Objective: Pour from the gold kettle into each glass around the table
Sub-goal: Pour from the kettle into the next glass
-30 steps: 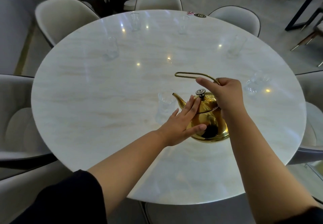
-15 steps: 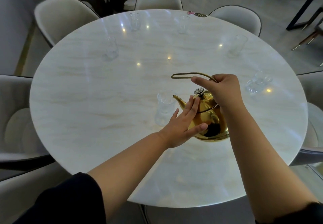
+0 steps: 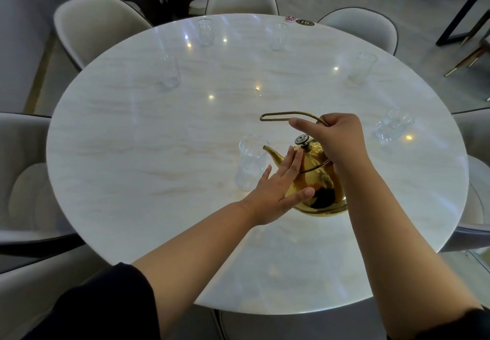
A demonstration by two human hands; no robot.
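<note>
Round marble table (image 3: 132, 154). Gold kettle (image 3: 315, 180) at 4 o'clock from the table's centre, spout (image 3: 271, 153) aimed at 10 o'clock. My right hand (image 3: 338, 140) grips the handle (image 3: 285, 114); my left hand (image 3: 275, 193), fingers straight, presses the kettle's side. Glass (image 3: 250, 164) stands at the spout tip.

Just one head-worn wide-angle view here, looking forward and down, close above the right hand (image 3: 342, 140) gripping the gold kettle (image 3: 313, 180); the table (image 3: 132, 154) stretches beyond that grip.
</note>
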